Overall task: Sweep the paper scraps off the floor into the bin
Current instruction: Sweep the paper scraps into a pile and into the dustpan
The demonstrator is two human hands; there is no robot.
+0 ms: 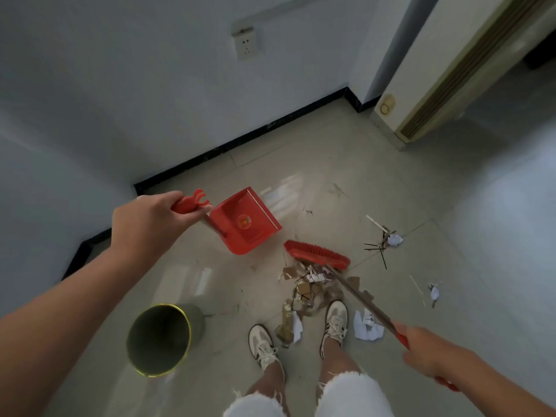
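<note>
In the head view I see a glossy pale tiled floor (331, 176) meeting a white wall along a black skirting strip (240, 139). My left hand (147, 218) is clenched round the forked red top of the dustpan (246, 221) handle. The pan is a smooth red plastic scoop, tilted with its open side up, and I cannot tell whether its lip touches the tiles. My right hand (427, 350) grasps the red grip of the broom (316, 254). Its thin brown shaft runs diagonally away to a long red bristle head set on the floor just beside the pan.

The paper scraps (310, 287), torn brown card and crumpled white bits, are heaped against the near side of the bristles, far down the shaft from my right hand. They trail back between my left shoe (263, 344) and right shoe (335, 320), both cream lace-ups. A crumpled white sheet (367, 326) lies under the shaft. A smaller cluster with thin dark sticks (388, 239) sits beyond the broom head to the right.

The bin (159, 338), a round dull-green can with a yellow rim, stands upright under my left forearm, apart from the heap, with the left shoe between them. On the wall is a white socket (245, 45), and a tall cream slatted air conditioner (451, 70) fills the far right corner
</note>
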